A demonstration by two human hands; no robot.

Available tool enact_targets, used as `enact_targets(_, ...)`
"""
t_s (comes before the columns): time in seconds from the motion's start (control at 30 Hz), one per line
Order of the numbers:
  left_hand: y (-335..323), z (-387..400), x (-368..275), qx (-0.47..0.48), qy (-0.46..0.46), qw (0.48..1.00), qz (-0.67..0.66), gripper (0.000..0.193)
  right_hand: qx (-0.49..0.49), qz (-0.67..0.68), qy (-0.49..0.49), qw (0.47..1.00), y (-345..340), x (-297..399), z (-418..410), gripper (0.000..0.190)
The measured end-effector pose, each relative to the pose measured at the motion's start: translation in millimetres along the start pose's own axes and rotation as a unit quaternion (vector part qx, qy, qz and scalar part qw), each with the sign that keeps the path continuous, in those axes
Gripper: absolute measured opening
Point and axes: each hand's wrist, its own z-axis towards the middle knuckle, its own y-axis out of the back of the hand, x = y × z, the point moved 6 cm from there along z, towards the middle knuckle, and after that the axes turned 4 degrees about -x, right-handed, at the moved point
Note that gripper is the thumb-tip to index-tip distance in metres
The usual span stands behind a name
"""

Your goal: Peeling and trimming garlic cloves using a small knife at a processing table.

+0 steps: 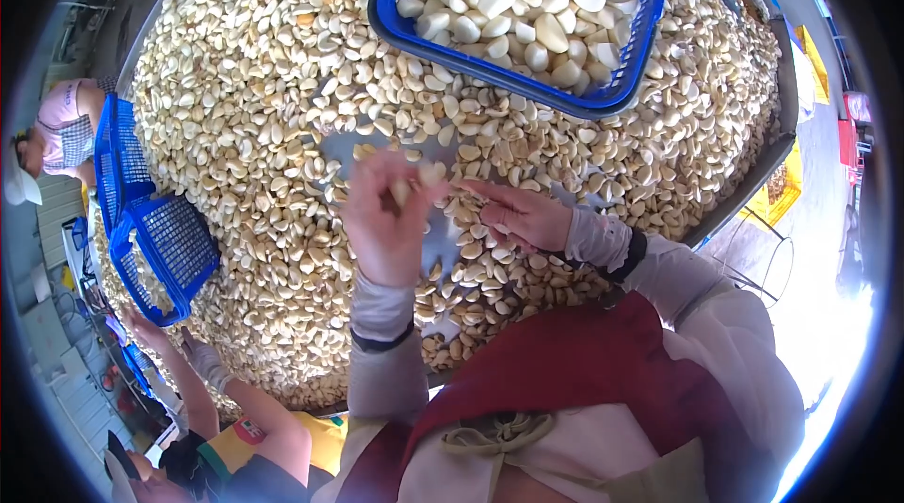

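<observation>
Peeled garlic cloves (pixel 261 185) lie in a broad heap over a metal table (pixel 439 238). My left hand (pixel 385 220), somewhat blurred, is raised above a bare patch of metal. Its curled fingers hold pale garlic cloves (pixel 401 192), one in the palm and another near the fingertips. To its right, my right hand (pixel 526 217) is low over the heap, index finger pointing towards the left fingertips. Whether a clove sits under its bent fingers is hidden. Beyond both hands, a blue plastic basket (pixel 487 70) contains larger white cloves (pixel 522 15).
Two blue mesh baskets (pixel 176 241) (pixel 127 150) stand at the heap's left side. A co-worker's hands (pixel 201 358) reach into the heap at lower left; another person (pixel 67 121) is at far left. The table's raised metal rim (pixel 741 181) curves along the right. Yellow crates (pixel 777 192) stand beyond it.
</observation>
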Motion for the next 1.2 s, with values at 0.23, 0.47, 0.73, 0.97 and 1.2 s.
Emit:
enact_targets(0.23,-87,110,-99,0.03,-0.425,0.873,0.236,0.034,-0.012,-0.018,0.081,0.996,-16,-5,-2,0.053)
enact_targets(0.47,-35,36,65,-0.046,0.01,0.972,0.229,0.025,-0.131,0.032,0.018,0.991,43,-3,-23,0.047)
enact_targets(0.73,-87,17,60,-0.004,-0.188,0.958,0.217,0.033,-0.151,0.027,0.043,0.987,55,5,-10,0.044)
enact_targets(0.97,-75,-3,73,0.01,0.335,0.779,-0.53,0.023,-0.207,-0.183,0.248,0.929,56,21,-16,0.049)
enact_targets(1.2,-67,-32,58,0.003,0.327,0.765,-0.554,0.024,-0.209,-0.262,0.257,0.907,23,54,-21,0.06)
